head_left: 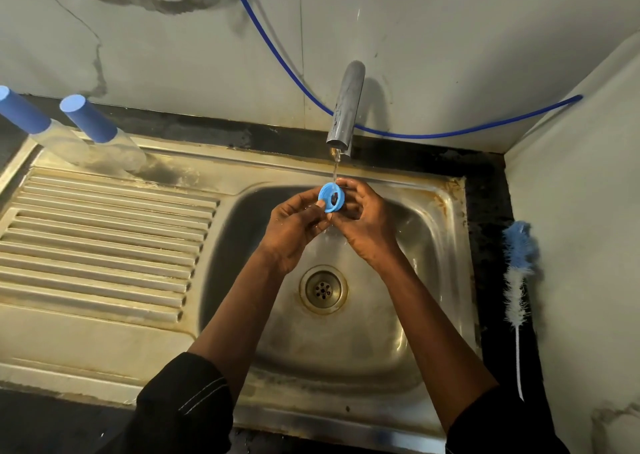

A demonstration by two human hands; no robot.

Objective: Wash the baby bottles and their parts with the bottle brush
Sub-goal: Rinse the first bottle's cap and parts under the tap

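Observation:
A blue screw ring [331,198] from a baby bottle is under the running water over the sink basin [433,245]. My left hand [294,230] pinches its left edge between thumb and fingers. My right hand [363,218] holds it from the right, fingers curled behind it. Two clear baby bottles with blue caps stand at the back left of the drainboard, one [88,121] nearer the basin, the other [24,110] at the frame's edge. The blue-and-white bottle brush [519,266] lies on the dark counter right of the sink.
The steel tap [346,107] pours a thin stream into the basin. The drain [323,289] sits in the basin's middle. A ribbed drainboard [104,239] fills the left. A blue hose [450,135] runs along the back wall. A wall stands close on the right.

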